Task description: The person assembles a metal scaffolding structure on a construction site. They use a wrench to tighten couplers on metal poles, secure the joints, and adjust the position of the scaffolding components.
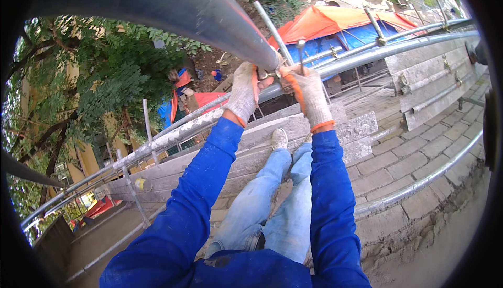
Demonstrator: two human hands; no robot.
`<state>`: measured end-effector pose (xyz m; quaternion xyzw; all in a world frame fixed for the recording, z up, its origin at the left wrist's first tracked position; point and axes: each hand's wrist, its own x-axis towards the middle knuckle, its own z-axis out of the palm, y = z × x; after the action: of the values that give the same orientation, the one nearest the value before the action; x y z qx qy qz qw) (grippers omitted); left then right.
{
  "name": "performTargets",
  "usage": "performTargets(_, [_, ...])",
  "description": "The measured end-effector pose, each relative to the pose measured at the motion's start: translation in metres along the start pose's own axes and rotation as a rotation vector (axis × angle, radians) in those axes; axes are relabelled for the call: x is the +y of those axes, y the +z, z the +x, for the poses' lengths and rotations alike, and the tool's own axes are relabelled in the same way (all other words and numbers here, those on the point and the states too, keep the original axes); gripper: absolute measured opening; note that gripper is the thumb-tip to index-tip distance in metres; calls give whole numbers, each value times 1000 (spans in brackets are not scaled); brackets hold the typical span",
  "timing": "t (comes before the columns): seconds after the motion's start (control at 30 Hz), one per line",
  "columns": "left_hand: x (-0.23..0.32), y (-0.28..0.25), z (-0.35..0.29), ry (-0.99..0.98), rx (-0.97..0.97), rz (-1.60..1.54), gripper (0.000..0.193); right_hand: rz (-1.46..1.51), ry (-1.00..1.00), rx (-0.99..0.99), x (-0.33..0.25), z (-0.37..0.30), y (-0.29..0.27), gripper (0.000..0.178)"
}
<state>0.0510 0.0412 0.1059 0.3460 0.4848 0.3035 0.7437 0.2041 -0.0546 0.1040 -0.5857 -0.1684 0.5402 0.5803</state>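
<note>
My left hand (pixel 245 93), in a pale work glove with an orange cuff, closes around the scaffold coupler (pixel 273 70) where a thick grey tube (pixel 220 21) meets the horizontal scaffold rail (pixel 361 64). My right hand (pixel 309 97), in a matching glove, is closed just right of the same joint. Out of its grip stands a short metal tool with a blunt head (pixel 301 48); its lower part is hidden by the glove. The gloves cover most of the coupler.
My feet are on a plank platform (pixel 262 146) beside a paved brick surface (pixel 414 162). Metal-clamped boards (pixel 432 81) line the right side, and a curved tube (pixel 403 196) crosses the bricks. Beyond the rail are trees (pixel 115 73) and an orange tarpaulin (pixel 325 20) lower down.
</note>
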Motion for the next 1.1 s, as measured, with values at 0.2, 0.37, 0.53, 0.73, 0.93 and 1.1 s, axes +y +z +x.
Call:
performTargets(0.2, [4,-10,-3,12,-42,3,34,89,67,-83,-20,-10,-4,19])
performTargets(0.37, [-2,-14,3,-37,-27,-36,34,58,7,-130,-9,2,-3,21])
performTargets(0.53, [-1,-17,4,-6,-47,-21,35,55,93,-60,-34,-12,-9,15])
performTargets(0.73, [-2,-18,6,-18,-42,-41,39,184,70,-151,-26,-5,-19,28])
performTargets(0.93, [-6,-28,12,-29,-46,-46,39,-104,2,-118,-15,4,-6,16])
performTargets(1.1, [3,-14,3,-42,-21,-54,36,57,13,-44,-21,-2,-13,18])
